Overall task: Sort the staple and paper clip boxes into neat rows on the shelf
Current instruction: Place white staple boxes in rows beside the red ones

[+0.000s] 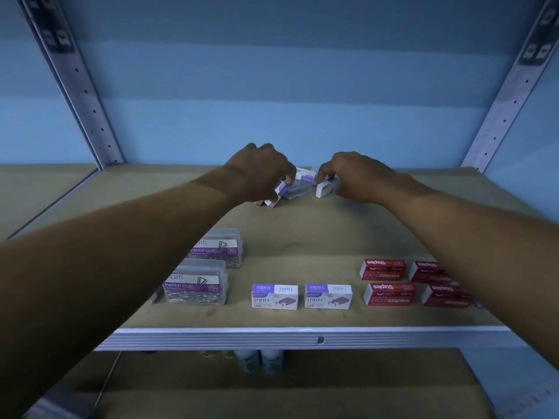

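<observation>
- brown board shelf [302,237] with a white ribbed front edge, grey perforated metal uprights [90,95] at the back corners, blue wall behind
- left hand [260,173] at the back centre of the shelf, fingers curled down onto a clear plastic paper clip box with a purple label [298,187]; grip looks like a pinch on its near end, contact partly hidden
- right hand [354,176] just beside it, fingers curled round a small white staple box [324,189] that sits tilted, touching the shelf
- more small boxes [270,202] under the left hand, mostly hidden
- front left: two clear paper clip boxes [196,285], one behind the other
- front centre: two white-and-purple staple boxes [302,296] side by side, apart
- front right: four red staple boxes [414,282] in two rows of two
- lower shelf: green-and-white bottles [260,359], blurred
</observation>
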